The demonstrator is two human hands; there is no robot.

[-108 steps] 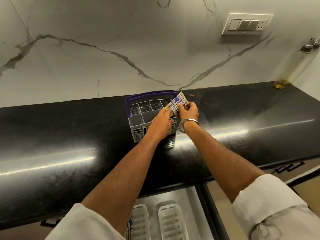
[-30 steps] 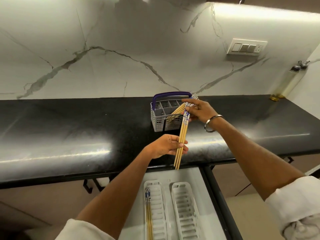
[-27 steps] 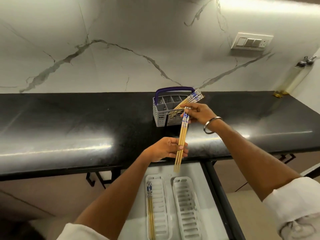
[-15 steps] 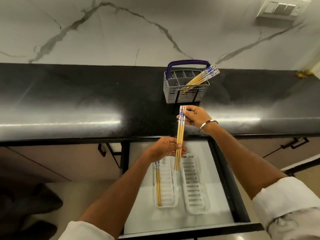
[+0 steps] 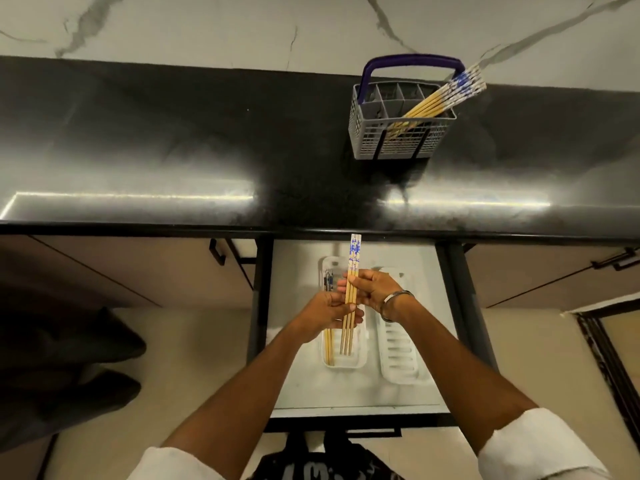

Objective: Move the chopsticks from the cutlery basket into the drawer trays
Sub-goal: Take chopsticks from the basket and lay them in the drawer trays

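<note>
A small bundle of wooden chopsticks (image 5: 353, 258) with blue-and-white patterned tops is held upright-lengthwise over the open drawer. My left hand (image 5: 325, 311) grips its lower half and my right hand (image 5: 374, 289) pinches it just above. Below them lies the left white tray (image 5: 358, 363), with a pair of chopsticks (image 5: 329, 344) along its left side. The right white tray (image 5: 398, 355) lies beside it. On the black counter stands the grey cutlery basket (image 5: 398, 140) with a purple handle; several more chopsticks (image 5: 446, 95) lean out of its right side.
The open drawer (image 5: 301, 393) has a pale floor and dark side rails, and its front edge is near me. The black countertop (image 5: 173, 150) overhangs the drawer's back. Closed cabinet fronts (image 5: 121, 268) flank it. Dark shapes lie on the floor at left.
Both hands have come down from the counter's edge with the bundle and now hold it low over the left tray. My view has tilted further down.
</note>
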